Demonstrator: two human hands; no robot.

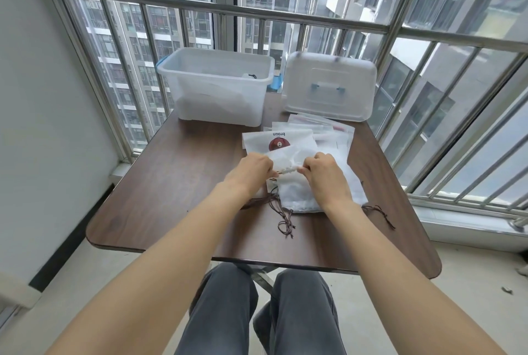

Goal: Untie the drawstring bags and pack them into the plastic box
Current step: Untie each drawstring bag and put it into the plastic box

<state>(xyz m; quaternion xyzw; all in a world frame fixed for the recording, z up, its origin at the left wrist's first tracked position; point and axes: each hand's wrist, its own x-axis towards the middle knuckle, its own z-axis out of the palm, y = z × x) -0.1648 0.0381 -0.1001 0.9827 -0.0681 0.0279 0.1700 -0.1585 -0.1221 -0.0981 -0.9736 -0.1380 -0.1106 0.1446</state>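
head view, left hand (251, 170) and right hand (325, 173) pinching white drawstring bag (294, 197)

— Hands?
— My left hand (255, 169) and right hand (323, 170) pinch the gathered mouth of a white drawstring bag (297, 194) on the table (171, 183).
— Box?
— The plastic box (217, 86) stands open at the far edge.

Premises are presenting as an enclosed balcony of a high-rise flat. Steel railing bars (228, 11) are running across full-height windows, with neighbouring apartment towers (160, 23) standing beyond and far below. A brown folding table (177, 183) is occupying the narrow concrete floor (94, 283) beside a white wall (37, 97).
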